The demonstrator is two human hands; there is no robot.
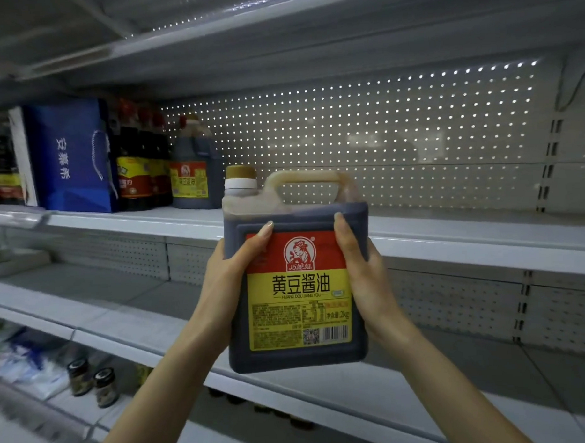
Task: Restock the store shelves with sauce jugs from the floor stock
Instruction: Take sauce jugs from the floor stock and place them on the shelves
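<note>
The left hand [227, 283] and the right hand [362, 278] clasped a soy sauce jug [294, 228] from either side, each thumb laid on the front face and the fingers wrapped round behind. The jug was held upright in the air between them, label facing the camera.

It was a squarish plastic jug full of dark brown sauce, with a moulded carry handle [303, 178] on top and a tan cap [240, 176] over a white collar at its upper left corner. Its label [297, 307] was red above, with a round white emblem, and yellow below, with large black characters, fine print and a barcode.

Just behind the hands ran the white front edge of a shelf [451, 239], level with the jug's shoulder, backed by a perforated panel [381, 135]. On that shelf, up and left of the left hand, stood a matching jug [193, 178], then dark sauce bottles [133, 167] and a blue gift bag [73, 156]. Below and left of the left forearm, on a lower shelf, were two small dark-lidded jars [104, 387], blurred.
</note>
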